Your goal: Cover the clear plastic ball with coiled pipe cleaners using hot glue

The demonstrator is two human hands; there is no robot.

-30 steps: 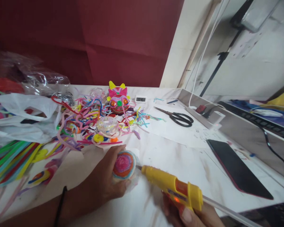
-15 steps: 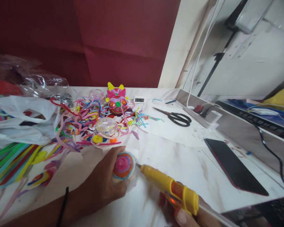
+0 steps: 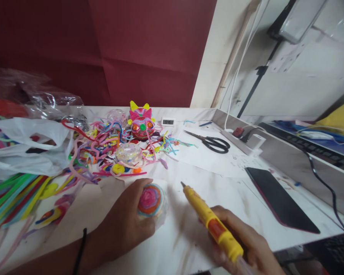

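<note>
My left hand (image 3: pixel 132 214) is closed around a small clear ball (image 3: pixel 162 214), its top covered by a coiled pipe-cleaner spiral in pink, purple, orange and blue. In my right hand (image 3: pixel 243 240) is a yellow hot glue gun (image 3: pixel 209 219), held by its handle. Its metal nozzle points up and left, a short gap to the right of the ball. Beneath the left hand lies a sheet of paper (image 3: pixel 80 206). The fingers under the glue gun are partly hidden.
A pipe-cleaner lion head (image 3: pixel 142 124) stands behind a heap of pipe cleaners (image 3: pixel 88 149) and a clear ball (image 3: pixel 129 152). Black-handled scissors (image 3: pixel 215 144), a dark phone (image 3: pixel 281 198), a small digital clock (image 3: pixel 167 122) and a white plastic bag (image 3: pixel 31 141) are also on the table.
The glue gun's nozzle has drawn away from the ball's edge, to the right and slightly upward, and the gun has turned in my right hand. My left hand keeps the ball in nearly the same place.
</note>
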